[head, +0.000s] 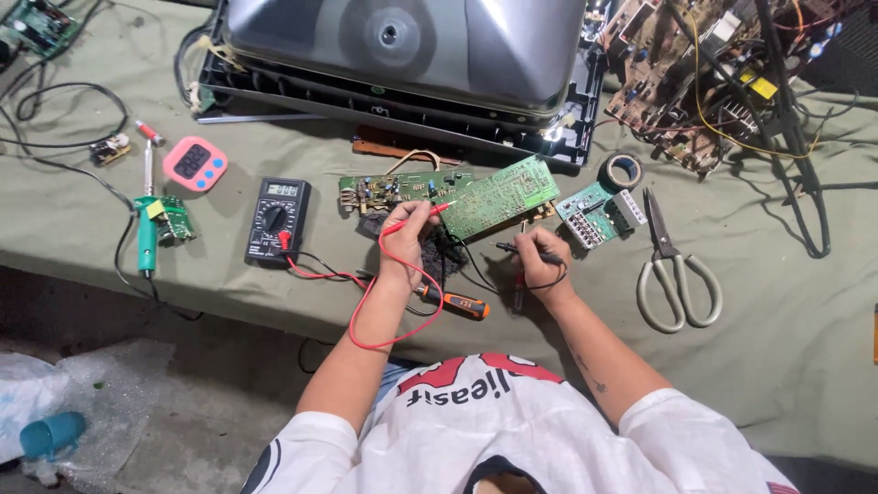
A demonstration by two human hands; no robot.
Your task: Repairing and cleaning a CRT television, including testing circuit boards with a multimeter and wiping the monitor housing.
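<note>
A bench [777, 348] covered with grey-green cloth is seen, and at its far edge a large picture tube [402, 46] is laid face down. In front of the tube a green circuit board [498, 197] is placed. Its long axis runs from left to right and rises a little to the right. The board lies beyond both hands, away from the person.

A black multimeter [277, 218] is set well to the left. The left hand [402, 242] is the nearer one: its fingers are closed narrowly on a red probe [430, 212], whose tip is held at the left edge of the board. The right hand [540, 261] is kept just below the board, and a black probe [526, 252] is pinched in its fingers and pointed to the left. Whether this tip touches the board cannot be told.
</note>
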